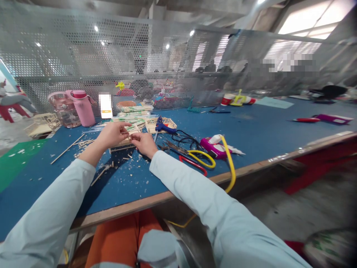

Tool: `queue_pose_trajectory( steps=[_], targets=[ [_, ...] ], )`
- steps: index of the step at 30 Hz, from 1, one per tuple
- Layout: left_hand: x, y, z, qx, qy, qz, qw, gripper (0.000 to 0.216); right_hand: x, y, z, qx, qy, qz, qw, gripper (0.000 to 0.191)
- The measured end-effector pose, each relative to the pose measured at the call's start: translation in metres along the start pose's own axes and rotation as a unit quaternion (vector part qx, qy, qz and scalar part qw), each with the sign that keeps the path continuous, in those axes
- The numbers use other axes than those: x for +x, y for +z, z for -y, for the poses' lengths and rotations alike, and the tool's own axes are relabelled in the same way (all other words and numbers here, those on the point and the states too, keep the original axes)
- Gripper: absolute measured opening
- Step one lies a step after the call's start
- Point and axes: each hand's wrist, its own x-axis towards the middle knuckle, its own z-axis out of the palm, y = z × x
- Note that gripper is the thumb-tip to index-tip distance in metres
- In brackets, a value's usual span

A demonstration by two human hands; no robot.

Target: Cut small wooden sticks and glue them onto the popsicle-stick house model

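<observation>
A small model built of thin wooden sticks (pixel 122 148) sits on the blue tabletop in front of me. My left hand (pixel 113 133) reaches over its left side, with thumb and fingers bent together at its top. From the right, my right hand (pixel 145 143) pinches at the same spot, its fingertips nearly meeting the left ones. Both hands are closed on the model's upper part; any tiny piece between the fingertips is hidden. Behind the right hand lies another wooden stick frame (pixel 150 127), with a blue glue gun (pixel 166 128) resting against it.
Loose sticks (pixel 67 149) and scraps litter the blue table (pixel 117 193). Yellow-handled scissors (pixel 205 159), red-handled pliers (pixel 193 166) and a purple item (pixel 213 149) with a yellow strap lie to the right. A pink bottle (pixel 84 109) stands back left, before a perforated metal screen (pixel 117 56).
</observation>
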Motion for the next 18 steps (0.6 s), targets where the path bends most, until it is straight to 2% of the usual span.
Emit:
queue_pose_trajectory(
  steps=[6,18],
  targets=[
    [-0.0033,-0.0014,-0.0002,-0.027,-0.007,-0.003,1.000,0.047,-0.0006,0.0040,-0.0012,0.062,0.021,-0.015,0.998,0.016],
    [-0.0032,-0.0075,0.0018,-0.067,-0.016,0.003,0.998,0.048,0.0001,0.0047,-0.0021,0.054,0.025,-0.021,0.998,0.013]
  ],
)
